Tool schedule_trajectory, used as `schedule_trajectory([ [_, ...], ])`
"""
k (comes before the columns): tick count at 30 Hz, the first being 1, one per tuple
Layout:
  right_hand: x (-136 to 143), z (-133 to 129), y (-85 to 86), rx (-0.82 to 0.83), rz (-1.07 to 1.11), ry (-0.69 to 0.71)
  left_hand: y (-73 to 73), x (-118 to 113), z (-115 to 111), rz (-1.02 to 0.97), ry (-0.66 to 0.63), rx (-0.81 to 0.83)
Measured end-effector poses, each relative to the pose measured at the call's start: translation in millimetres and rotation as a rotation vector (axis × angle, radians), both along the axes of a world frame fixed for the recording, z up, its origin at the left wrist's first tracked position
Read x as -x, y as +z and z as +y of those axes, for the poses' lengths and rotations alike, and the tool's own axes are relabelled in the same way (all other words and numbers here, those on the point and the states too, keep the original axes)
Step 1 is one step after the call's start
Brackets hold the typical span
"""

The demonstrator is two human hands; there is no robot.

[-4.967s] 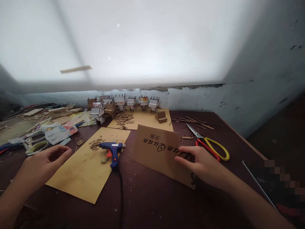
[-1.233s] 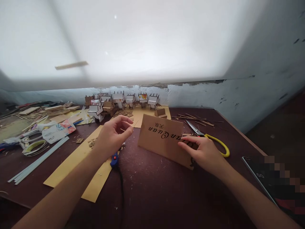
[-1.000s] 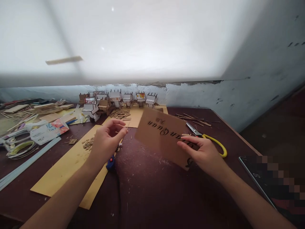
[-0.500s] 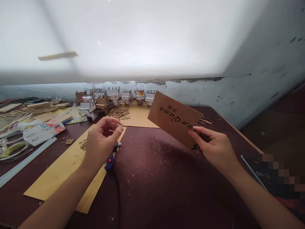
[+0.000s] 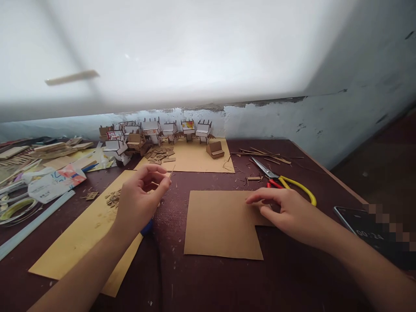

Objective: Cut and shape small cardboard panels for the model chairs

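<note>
A brown cardboard piece (image 5: 221,225) lies flat on the dark red table, its plain side up and a notch cut at its lower right. My right hand (image 5: 279,210) rests over its right part, fingers apart, gripping nothing. Just behind that hand are scissors (image 5: 297,186) with red and yellow handles, blades pointing away to the left. My left hand (image 5: 143,195) is raised above the yellow board (image 5: 81,234), thumb and forefinger pinching a thin sliver (image 5: 172,171). Partly hidden under this hand is a blue tool (image 5: 147,228) with a black cord.
Small cardboard models (image 5: 151,130) line the back, near a folded brown piece (image 5: 215,150) on another yellow sheet (image 5: 195,160). Tape rolls (image 5: 19,208), wood strips and a pale stick (image 5: 39,221) lie left. A phone (image 5: 360,229) lies right. Cardboard scraps (image 5: 159,154) sit behind my left hand.
The cardboard has gone from raised and tilted, printed side showing, to flat on the table. My right hand has released it. The scissors and the folded piece have come into view.
</note>
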State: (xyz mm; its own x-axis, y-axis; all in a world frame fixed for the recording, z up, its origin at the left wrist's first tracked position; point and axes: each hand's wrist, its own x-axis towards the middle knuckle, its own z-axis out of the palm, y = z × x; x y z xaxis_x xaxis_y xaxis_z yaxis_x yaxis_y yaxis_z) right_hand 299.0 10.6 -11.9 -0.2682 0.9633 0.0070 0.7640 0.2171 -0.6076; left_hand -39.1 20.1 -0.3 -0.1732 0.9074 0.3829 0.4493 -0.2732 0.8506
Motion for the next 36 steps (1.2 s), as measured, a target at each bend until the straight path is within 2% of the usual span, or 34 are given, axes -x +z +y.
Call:
schedule_trajectory([
  [3, 8.9, 2.7, -9.9, -0.125, -0.041, 0.015, -1.7, -1.8, -1.9, 0.032, -0.045, 0.031],
  [6, 19.5, 5.6, -22.3, -0.121, -0.095, 0.061, -4.6, -1.0, -1.6, 0.088, -0.093, 0.086],
  [9, 28.5, 5.3, -27.2, -0.145, -0.125, 0.08, -6.6, -1.4, -0.5, 0.13, -0.141, 0.123],
  [13, 33.3, -2.9, -19.8, -0.08, -0.088, 0.082, -6.4, -3.3, 0.3, 0.164, -0.184, 0.144],
  [17, 32.9, -16.2, -10.4, 0.032, -0.055, 0.17, -6.2, -2.8, 0.5, 0.179, -0.207, 0.147],
  [20, 37.6, -24.8, -6.2, -0.032, -0.018, 0.197, -7.9, -4.6, -1.4, 0.176, -0.238, 0.147],
  [23, 50.5, -30.9, -4.5, -0.062, 0.106, 0.168, -10.7, -13.7, -8.8, 0.168, -0.32, 0.154],
  [27, 70.9, -36.5, -6.8, 0.165, 0.459, 0.059, -14.4, -33.2, -27.9, 0.171, -0.544, 0.11],
  [31, 79.1, -37.1, -9.7, 0.266, 0.711, 0.118, -15.9, -44.6, -40.2, 0.177, -0.691, 0.086],
  [34, 77.7, -35.1, -9.5, 0.271, 0.76, 0.146, -16.8, -40.0, -34.8, 0.226, -0.66, 0.089],
  [36, 75.3, -33.8, -9.3, 0.262, 0.738, 0.121, -18.8, -31.4, -26.5, 0.365, -0.552, 0.081],
])
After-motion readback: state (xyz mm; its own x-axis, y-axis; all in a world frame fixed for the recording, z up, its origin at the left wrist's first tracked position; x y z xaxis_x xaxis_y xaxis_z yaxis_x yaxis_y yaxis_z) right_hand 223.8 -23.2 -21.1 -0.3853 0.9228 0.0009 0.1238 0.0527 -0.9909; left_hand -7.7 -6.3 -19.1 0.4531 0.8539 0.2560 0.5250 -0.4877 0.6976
